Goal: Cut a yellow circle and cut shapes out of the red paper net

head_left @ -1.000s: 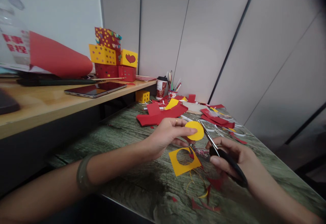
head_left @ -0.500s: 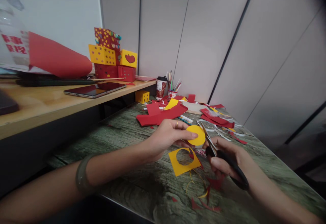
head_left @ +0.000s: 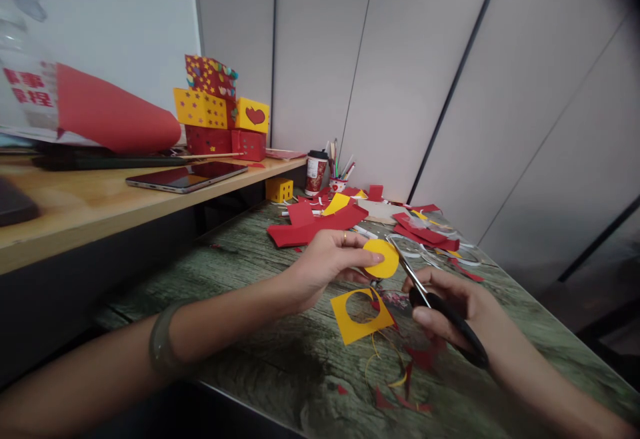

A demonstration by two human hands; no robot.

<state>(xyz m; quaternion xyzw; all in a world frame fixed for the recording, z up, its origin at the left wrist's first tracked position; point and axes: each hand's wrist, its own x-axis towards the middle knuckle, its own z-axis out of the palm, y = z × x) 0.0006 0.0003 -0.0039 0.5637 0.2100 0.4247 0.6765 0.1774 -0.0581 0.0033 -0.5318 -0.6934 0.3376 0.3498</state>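
The dark green, wood-grained desk (head_left: 260,366) ended at a near edge below my left forearm, while its right edge slanted away beyond my right hand (head_left: 455,306). Wood grain ran between that hand and the right edge, and another stretch opened left of my left hand (head_left: 333,259), toward the pale wooden shelf (head_left: 95,192). Ahead, a bent red paper strip (head_left: 320,229) bounded the room. Nearer me lay a square yellow paper sheet with a round hole (head_left: 353,334), red paper scraps (head_left: 423,359) just beside it.

My left hand was clamped on a flat yellow paper disc (head_left: 387,267), thumb on its face, held over the desk between my hands. Its outline looked round and its face plain. My right hand was closed around black-handled metal scissors (head_left: 419,288), blades at the disc's right rim; I couldn't tell whether they touched it.
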